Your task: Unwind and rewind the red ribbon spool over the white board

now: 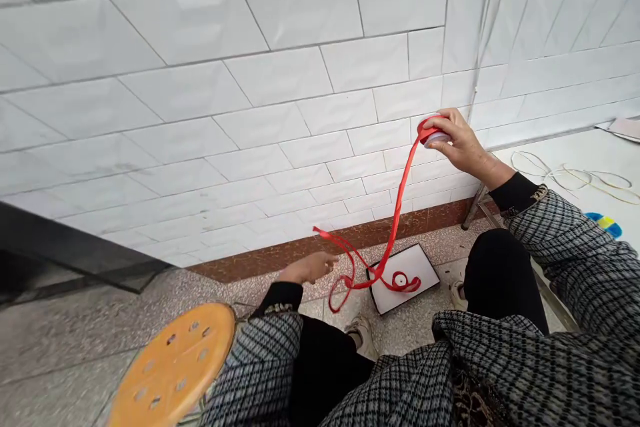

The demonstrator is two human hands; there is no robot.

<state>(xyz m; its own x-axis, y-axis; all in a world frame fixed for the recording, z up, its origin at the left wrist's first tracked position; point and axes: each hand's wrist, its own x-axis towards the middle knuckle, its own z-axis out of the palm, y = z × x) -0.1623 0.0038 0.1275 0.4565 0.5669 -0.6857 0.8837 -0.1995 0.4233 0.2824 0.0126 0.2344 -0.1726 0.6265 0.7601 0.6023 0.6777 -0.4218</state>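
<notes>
**Right hand [463, 143] holds a red ribbon spool [433, 131] before a tiled wall [200, 113].**
Its grip closes narrowly round the spool, and ribbon [400, 197] falls from it into loops on a white board [415, 265] on the floor [60, 340]. Left hand [307, 268] has a wide, empty grip just beside the ribbon's loose end [323, 235], near an orange stool [173, 367].
</notes>
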